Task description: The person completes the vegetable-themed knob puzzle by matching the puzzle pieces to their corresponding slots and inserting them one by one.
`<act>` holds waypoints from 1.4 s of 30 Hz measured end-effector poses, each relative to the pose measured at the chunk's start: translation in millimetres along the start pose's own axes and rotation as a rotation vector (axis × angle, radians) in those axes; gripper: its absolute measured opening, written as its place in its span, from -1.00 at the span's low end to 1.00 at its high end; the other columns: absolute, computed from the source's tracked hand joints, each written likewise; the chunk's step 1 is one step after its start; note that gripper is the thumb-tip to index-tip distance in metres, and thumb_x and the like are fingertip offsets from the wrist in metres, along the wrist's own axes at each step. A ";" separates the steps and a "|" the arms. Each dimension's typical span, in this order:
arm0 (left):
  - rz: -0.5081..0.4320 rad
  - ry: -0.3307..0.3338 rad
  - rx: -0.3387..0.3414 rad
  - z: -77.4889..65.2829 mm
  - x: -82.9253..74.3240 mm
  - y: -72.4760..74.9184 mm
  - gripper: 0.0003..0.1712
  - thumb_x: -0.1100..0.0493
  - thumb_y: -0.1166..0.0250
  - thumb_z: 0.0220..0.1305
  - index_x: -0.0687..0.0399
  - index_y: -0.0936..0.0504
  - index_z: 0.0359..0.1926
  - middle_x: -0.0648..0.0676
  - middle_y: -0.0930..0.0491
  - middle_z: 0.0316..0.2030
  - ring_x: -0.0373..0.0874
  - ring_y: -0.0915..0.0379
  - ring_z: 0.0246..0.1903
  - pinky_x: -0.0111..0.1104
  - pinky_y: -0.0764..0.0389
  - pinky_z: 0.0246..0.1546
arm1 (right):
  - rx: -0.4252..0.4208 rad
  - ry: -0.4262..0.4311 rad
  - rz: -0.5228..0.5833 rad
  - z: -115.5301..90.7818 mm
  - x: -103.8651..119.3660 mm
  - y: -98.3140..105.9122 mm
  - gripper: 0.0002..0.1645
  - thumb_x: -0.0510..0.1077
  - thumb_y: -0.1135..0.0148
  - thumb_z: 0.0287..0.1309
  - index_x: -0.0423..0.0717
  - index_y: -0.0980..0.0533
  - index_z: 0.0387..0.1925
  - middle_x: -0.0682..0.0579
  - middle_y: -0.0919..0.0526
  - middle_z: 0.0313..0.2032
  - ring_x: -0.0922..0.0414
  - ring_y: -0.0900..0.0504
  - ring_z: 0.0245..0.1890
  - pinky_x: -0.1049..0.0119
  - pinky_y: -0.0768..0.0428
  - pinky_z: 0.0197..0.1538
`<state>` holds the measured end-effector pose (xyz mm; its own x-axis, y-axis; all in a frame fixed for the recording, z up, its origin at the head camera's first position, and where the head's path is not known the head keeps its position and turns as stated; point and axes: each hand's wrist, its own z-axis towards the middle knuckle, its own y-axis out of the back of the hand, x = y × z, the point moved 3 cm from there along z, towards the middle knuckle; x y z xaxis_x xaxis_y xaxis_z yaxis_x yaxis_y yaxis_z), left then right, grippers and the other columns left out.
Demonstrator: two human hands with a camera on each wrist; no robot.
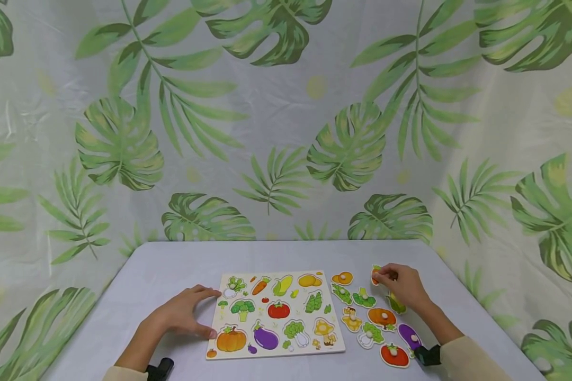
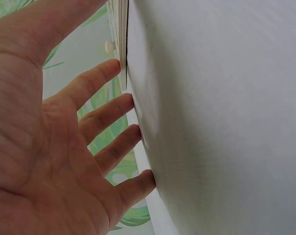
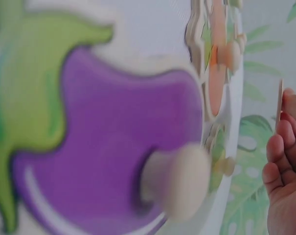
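Note:
My left hand (image 1: 183,312) is spread at the left side of a white puzzle board (image 1: 245,355), thumb and fingertips at its edge. In the left wrist view that hand's fingers (image 2: 106,117) are stretched out, their tips down at the tabletop. Printed on the board are vegetables, among them a pumpkin, an eggplant and a tomato. Past the board's right side, my right hand (image 1: 407,286) pinches a carrot puzzle piece (image 1: 375,274), orange with a green top, raised above the table. The right wrist view shows only the thin edge of this piece (image 3: 280,100) at the fingertips.
Knobbed vegetable pieces lie right of the board: broccoli (image 1: 364,299), pumpkin (image 1: 381,316), mushroom (image 1: 350,319), tomato (image 1: 393,355), corn (image 1: 396,304) and others. An eggplant piece (image 1: 409,336) lies close to the right wrist. A leaf-patterned curtain (image 1: 276,132) hangs behind the table.

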<state>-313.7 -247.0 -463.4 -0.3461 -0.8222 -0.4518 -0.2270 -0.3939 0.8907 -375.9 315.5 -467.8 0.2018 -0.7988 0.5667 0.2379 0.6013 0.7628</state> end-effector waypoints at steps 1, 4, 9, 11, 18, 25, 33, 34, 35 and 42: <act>0.000 0.000 -0.001 0.1 0.1 0.4 0.06 -0.32 -0.62 -0.18 -0.09 -0.51 0.38 0.23 -0.45 0.34 0.33 -0.36 0.31 0.41 -0.39 0.23 | -0.002 0.003 0.004 1.1 1.8 -0.3 -0.68 0.09 -0.42 0.29 -0.10 -0.69 -0.25 0.09 -0.67 -0.43 0.15 -0.50 -0.42 0.40 -0.50 -0.40; -0.006 0.001 -0.002 0.5 1.2 1.1 0.06 -0.32 -0.62 -0.18 -0.09 -0.51 0.38 0.23 -0.44 0.34 0.33 -0.36 0.32 0.42 -0.38 0.23 | 0.001 0.006 0.020 4.0 7.4 -2.7 -0.69 0.09 -0.43 0.28 -0.09 -0.69 -0.24 0.09 -0.67 -0.42 0.15 -0.51 -0.40 0.41 -0.52 -0.38; -0.024 0.003 0.000 0.7 2.9 -0.2 0.06 -0.30 -0.64 -0.19 -0.09 -0.52 0.37 0.24 -0.44 0.33 0.35 -0.35 0.32 0.43 -0.37 0.22 | -0.001 0.024 0.041 4.4 18.1 -8.8 -0.69 0.09 -0.44 0.26 -0.08 -0.70 -0.26 0.09 -0.69 -0.42 0.19 -0.54 -0.40 0.42 -0.55 -0.35; -0.028 0.003 0.002 0.3 2.7 -0.6 0.06 -0.30 -0.64 -0.20 -0.09 -0.52 0.37 0.24 -0.45 0.33 0.35 -0.35 0.32 0.42 -0.37 0.23 | -0.002 0.026 0.052 3.9 22.0 -11.6 -0.70 0.10 -0.43 0.27 -0.06 -0.70 -0.27 0.10 -0.70 -0.42 0.21 -0.55 -0.41 0.42 -0.54 -0.35; -0.020 0.002 0.006 1.6 2.8 -1.2 0.05 -0.29 -0.64 -0.19 -0.10 -0.52 0.37 0.21 -0.45 0.33 0.34 -0.34 0.33 0.42 -0.37 0.23 | 0.015 0.023 0.089 3.1 32.5 -24.1 -0.73 0.10 -0.43 0.27 -0.02 -0.70 -0.27 0.12 -0.70 -0.41 0.21 -0.55 -0.42 0.41 -0.56 -0.36; -0.023 -0.008 0.006 1.5 4.1 -2.0 0.06 -0.30 -0.64 -0.20 -0.10 -0.52 0.37 0.20 -0.46 0.32 0.34 -0.35 0.32 0.40 -0.37 0.25 | 0.012 0.015 0.102 5.1 47.4 -32.5 -0.74 0.10 -0.45 0.25 0.01 -0.70 -0.27 0.13 -0.69 -0.41 0.20 -0.55 -0.40 0.42 -0.54 -0.36; -0.007 -0.010 -0.004 0.4 7.1 -0.7 0.06 -0.31 -0.63 -0.20 -0.10 -0.52 0.37 0.22 -0.46 0.32 0.35 -0.35 0.32 0.41 -0.37 0.24 | 0.031 0.077 0.125 8.5 77.1 -38.5 -0.77 0.07 -0.47 0.23 0.02 -0.68 -0.30 0.15 -0.69 -0.44 0.22 -0.55 -0.45 0.41 -0.54 -0.42; -0.008 -0.012 -0.005 1.1 6.9 -1.1 0.07 -0.32 -0.63 -0.20 -0.10 -0.52 0.37 0.22 -0.46 0.32 0.35 -0.35 0.32 0.41 -0.38 0.24 | 0.029 0.086 0.127 8.7 80.0 -38.4 -0.78 0.06 -0.47 0.23 0.01 -0.68 -0.30 0.15 -0.70 -0.44 0.22 -0.55 -0.46 0.39 -0.54 -0.42; -0.007 -0.013 -0.005 1.7 6.5 -1.8 0.07 -0.33 -0.62 -0.19 -0.11 -0.52 0.38 0.22 -0.46 0.32 0.34 -0.35 0.33 0.40 -0.38 0.25 | 0.026 0.091 0.131 8.8 82.7 -38.3 -0.79 0.05 -0.47 0.23 0.01 -0.68 -0.31 0.14 -0.70 -0.44 0.22 -0.55 -0.46 0.39 -0.54 -0.43; -0.002 -0.001 -0.003 3.4 7.3 -1.8 0.06 -0.34 -0.63 -0.21 -0.14 -0.52 0.37 0.20 -0.46 0.32 0.32 -0.35 0.33 0.39 -0.38 0.25 | 0.075 0.108 0.179 14.4 102.5 -50.2 -0.82 -0.01 -0.46 0.25 -0.02 -0.69 -0.30 0.10 -0.70 -0.43 0.20 -0.59 -0.46 0.38 -0.56 -0.43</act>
<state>-318.9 -250.8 -468.5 -0.3467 -0.8208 -0.4539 -0.2246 -0.3972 0.8898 -380.8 203.1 -443.6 0.3364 -0.6704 0.6614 0.1184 0.7268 0.6765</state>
